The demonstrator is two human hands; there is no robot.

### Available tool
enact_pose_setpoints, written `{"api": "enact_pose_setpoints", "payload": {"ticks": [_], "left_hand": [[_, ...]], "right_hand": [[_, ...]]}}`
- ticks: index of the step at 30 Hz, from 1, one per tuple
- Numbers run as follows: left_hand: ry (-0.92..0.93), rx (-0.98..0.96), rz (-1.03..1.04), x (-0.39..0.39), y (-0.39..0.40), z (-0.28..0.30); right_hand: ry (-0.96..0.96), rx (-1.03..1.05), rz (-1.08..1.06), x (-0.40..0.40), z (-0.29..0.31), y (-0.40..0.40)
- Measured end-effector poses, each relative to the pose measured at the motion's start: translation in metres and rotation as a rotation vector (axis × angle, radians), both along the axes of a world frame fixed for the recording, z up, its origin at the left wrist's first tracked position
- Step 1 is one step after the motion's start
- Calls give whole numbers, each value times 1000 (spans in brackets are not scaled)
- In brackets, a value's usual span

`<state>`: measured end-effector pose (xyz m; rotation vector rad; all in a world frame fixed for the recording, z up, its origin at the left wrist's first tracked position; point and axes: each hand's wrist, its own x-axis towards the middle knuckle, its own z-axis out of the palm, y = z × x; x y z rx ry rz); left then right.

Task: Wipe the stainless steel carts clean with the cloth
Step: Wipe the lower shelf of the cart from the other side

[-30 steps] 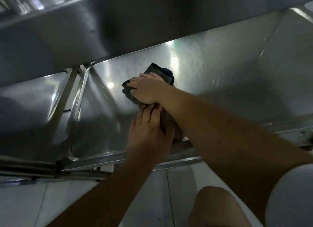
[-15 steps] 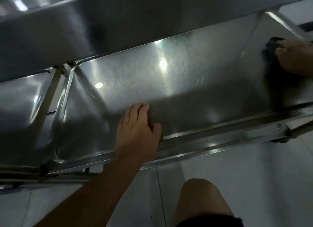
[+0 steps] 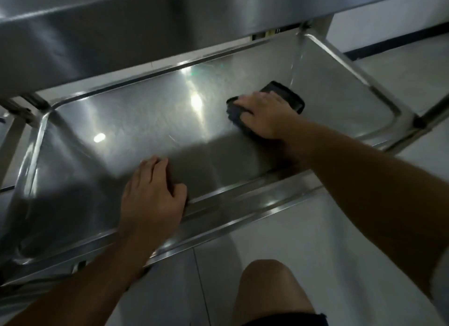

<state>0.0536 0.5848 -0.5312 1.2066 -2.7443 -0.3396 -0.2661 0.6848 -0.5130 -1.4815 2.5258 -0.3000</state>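
The cart's lower shelf [image 3: 145, 121] is brushed stainless steel, glossy with bright glare spots. On it lies a dark, matt, soft cloth [image 3: 237, 114]. Below the shelf, the floor tiles [image 3: 279, 240] look smooth and pale.

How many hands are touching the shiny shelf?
2. The left hand rests on the shelf near its front edge. The right hand presses the dark cloth onto the shelf farther back, toward the right.

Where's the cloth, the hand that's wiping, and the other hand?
cloth [image 3: 286, 94], head view, dark folded edge beyond the fingers.
right hand [image 3: 266, 114], head view, back of the hand pressing the cloth.
left hand [image 3: 151, 196], head view, back of the hand.
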Motion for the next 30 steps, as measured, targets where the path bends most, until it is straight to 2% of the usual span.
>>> {"api": "enact_pose_setpoints", "payload": {"ticks": [5, 8, 13, 16, 19, 25, 30], "left_hand": [[0, 3, 16, 0, -6, -6], [8, -17, 17, 0, -4, -6], [21, -52, -4, 1, -1, -3], [38, -52, -13, 0, 0, -1], [35, -50, -17, 1, 2, 1], [10, -33, -11, 0, 0, -2], [43, -50, -10, 2, -4, -5]], "right_hand": [[-49, 10, -386, -103, 9, 4], [-23, 39, -543, -148, 3, 40], [6, 84, -657, -145, -7, 121], [18, 91, -692, -107, -16, 154], [136, 81, -711, -42, -27, 169], [241, -170, -410, 112, -29, 103], [166, -361, -193, 207, -22, 62]]}}
